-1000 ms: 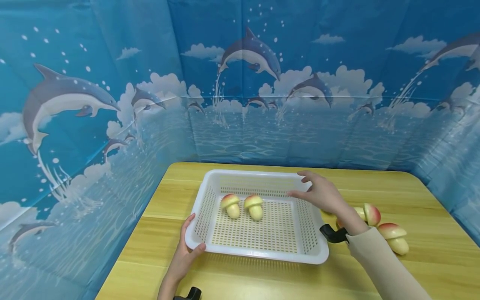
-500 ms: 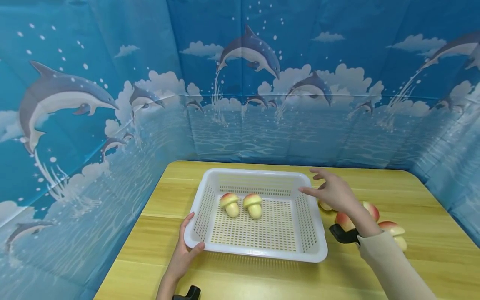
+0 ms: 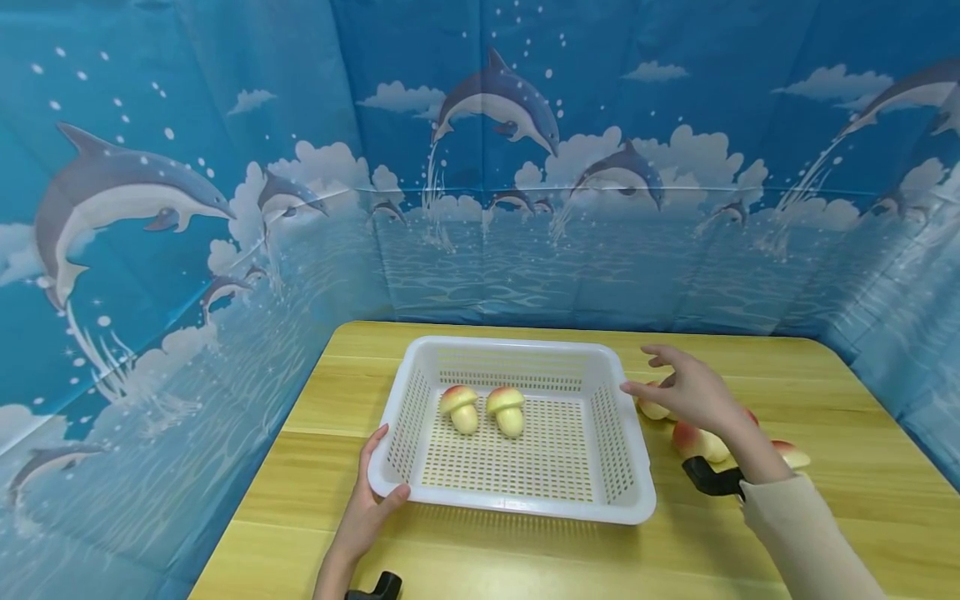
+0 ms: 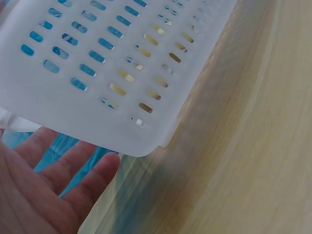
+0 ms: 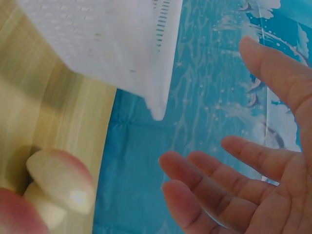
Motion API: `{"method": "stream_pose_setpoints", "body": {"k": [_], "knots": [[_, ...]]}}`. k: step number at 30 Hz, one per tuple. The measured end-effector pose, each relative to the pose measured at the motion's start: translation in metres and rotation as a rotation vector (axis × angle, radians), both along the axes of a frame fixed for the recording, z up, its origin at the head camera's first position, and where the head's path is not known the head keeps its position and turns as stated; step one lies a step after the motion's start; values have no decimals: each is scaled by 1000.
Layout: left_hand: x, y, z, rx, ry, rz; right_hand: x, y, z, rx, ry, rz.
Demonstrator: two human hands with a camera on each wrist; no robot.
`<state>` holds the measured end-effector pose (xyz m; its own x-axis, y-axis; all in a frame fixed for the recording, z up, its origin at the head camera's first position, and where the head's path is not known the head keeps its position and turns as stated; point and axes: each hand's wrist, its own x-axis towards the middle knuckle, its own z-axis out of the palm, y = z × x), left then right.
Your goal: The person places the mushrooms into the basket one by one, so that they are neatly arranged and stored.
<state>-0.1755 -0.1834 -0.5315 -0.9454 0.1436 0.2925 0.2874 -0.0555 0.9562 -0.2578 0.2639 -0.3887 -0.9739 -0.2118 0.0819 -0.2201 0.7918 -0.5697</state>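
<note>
Wood-Grain Table and Dolphin Backdrop: Basket and Mushroom Pieces

The work area was a wood-grain table before a blue backdrop printed with dolphins, clouds and water. On the table stood a white basket. Inside it, a first mushroom piece and a second mushroom piece lay side by side, slightly apart. Beyond its right wall lay loose mushroom pieces, partly hidden by the right arm; their exact count could not be told.

The left hand rested at the basket's near left corner, thumb at the near rim, fingers extended along the outside. The right hand was raised just beside the right rim, thumb and fingers parted, gripping nothing.

Light left-hand pressure at the corner appeared sufficient to steady the basket. The right fingers were best spread wider than a cap when lowered, clear of the rim; a hold on the stem was likely more secure than one on the domed cap.

The basket appeared to be smooth molded plastic, rectangular, round-cornered and slotted. The pieces had glossy, red-blushed cream caps on bulbous stems. A beige sleeve covered the right forearm.
</note>
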Motion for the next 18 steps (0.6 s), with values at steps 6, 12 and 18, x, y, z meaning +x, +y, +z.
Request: {"method": "stream_pose_setpoints", "body": {"k": [6,12,18], "knots": [[0,0,0,6,-10,-2,5,12,-6,-12,-17,-4],[0,0,0,13,-18,-4,8,22,-12,-6,-28,-25],[1,0,0,15,-14,-9,12,29,-18,28,-44,-51]]}}
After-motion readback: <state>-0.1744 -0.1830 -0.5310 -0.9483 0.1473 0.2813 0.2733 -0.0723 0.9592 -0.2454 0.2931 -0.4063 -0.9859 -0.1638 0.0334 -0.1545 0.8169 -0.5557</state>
